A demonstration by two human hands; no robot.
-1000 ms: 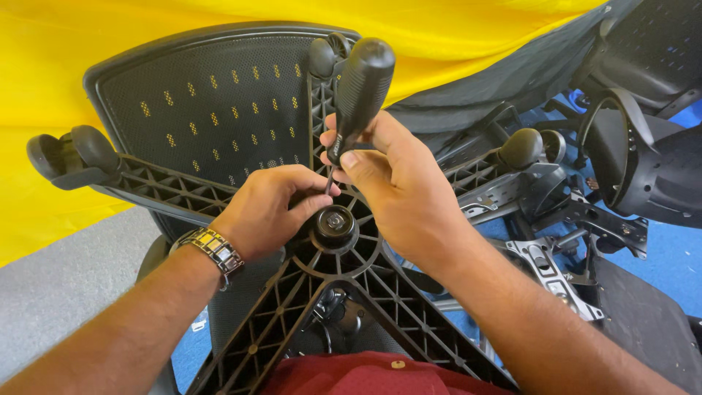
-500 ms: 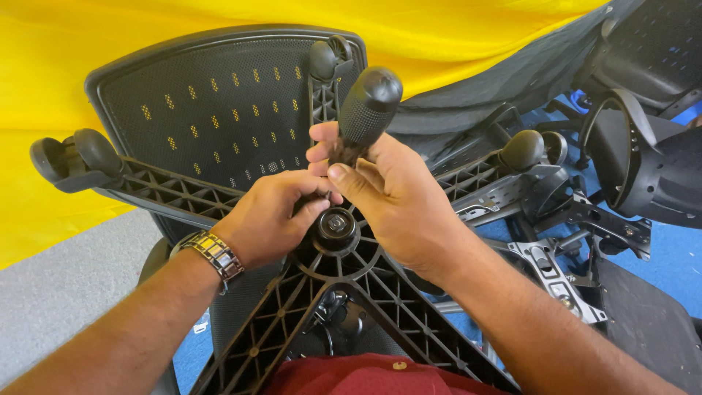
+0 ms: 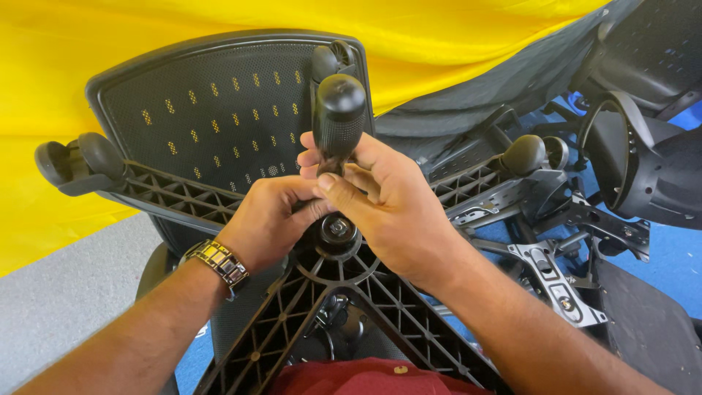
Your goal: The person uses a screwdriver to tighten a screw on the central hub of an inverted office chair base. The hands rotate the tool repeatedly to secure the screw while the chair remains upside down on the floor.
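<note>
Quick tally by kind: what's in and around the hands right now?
Hands: 2, left hand and right hand
Black-handled tool: 1
Star-shaped chair base: 1
Caster wheels in view: 3
Wristwatch: 1
Total: 8

Left hand (image 3: 267, 219) curled palm-down, right hand (image 3: 380, 205) in closed grip, forearms converging

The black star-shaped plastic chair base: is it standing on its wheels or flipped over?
Flipped over. The black star-shaped plastic chair base shows its ribbed underside to the camera, and its black caster wheel sticks up in the air.
</note>
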